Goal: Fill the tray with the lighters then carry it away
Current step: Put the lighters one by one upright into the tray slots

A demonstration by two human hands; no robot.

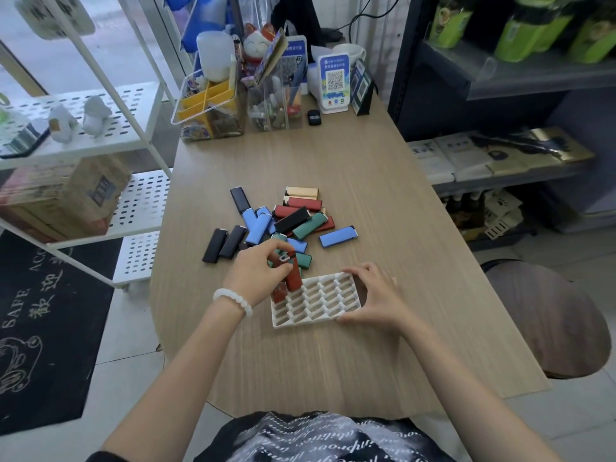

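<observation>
- I'm looking down at the wooden table, and the white slotted tray is sitting flat near its front edge, just ahead of the person.
- The left hand is hovering over the tray's far-left corner, its fingers pinching together on a red lighter that is standing upright at a slot there.
- A second red lighter is already standing in the slot beside it, at the tray's left edge; the other slots I can see are showing empty.
- The right hand is bracing the tray's right side, fingers spread apart and curling against the rim, thumb pressing at the near edge. It's steadying, not wrapping around anything.
- A white bead bracelet is riding on the left wrist.
- The loose pile of lighters is lying just beyond the tray: blue, green, red, black and a beige one, some overlapping.
- One blue lighter is lying apart on the right of the heap, and two black lighters are resting side by side on the left.
</observation>
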